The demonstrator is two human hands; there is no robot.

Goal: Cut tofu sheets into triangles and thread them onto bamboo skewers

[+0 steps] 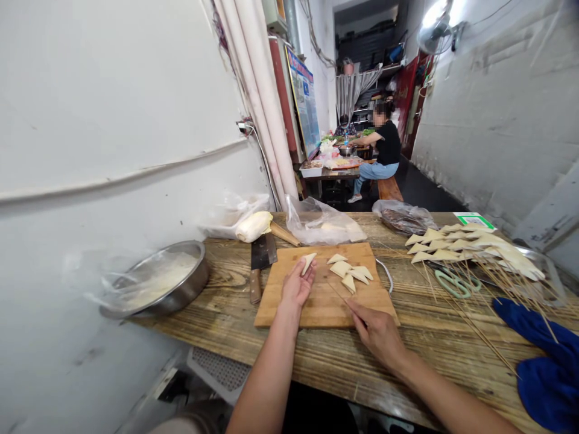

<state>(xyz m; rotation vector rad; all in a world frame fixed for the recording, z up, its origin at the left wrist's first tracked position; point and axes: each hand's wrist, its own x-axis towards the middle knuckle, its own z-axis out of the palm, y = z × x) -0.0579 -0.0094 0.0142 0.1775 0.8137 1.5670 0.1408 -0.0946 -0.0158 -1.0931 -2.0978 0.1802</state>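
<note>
Over the wooden cutting board [289, 314], my left hand [297, 286] is palm up and pinches a pale folded triangle [308, 262] that looks like tofu sheet. My right hand [377, 333] grips a thin bamboo skewer [338, 293] near the board's front right corner. The skewer slants up and left, its far end apart from the held triangle. Several more pale tofu triangles [340, 269] lie loose on the board between and beyond my hands.
Left of the board lies a cleaver [263, 252]; farther left stands a steel bowl [199, 271]. Skewered triangles [452, 244], green-handled scissors [452, 284] and a blue cloth [549, 367] are at right. Plastic bags [323, 222] line the back. A person [386, 141] sits at another table.
</note>
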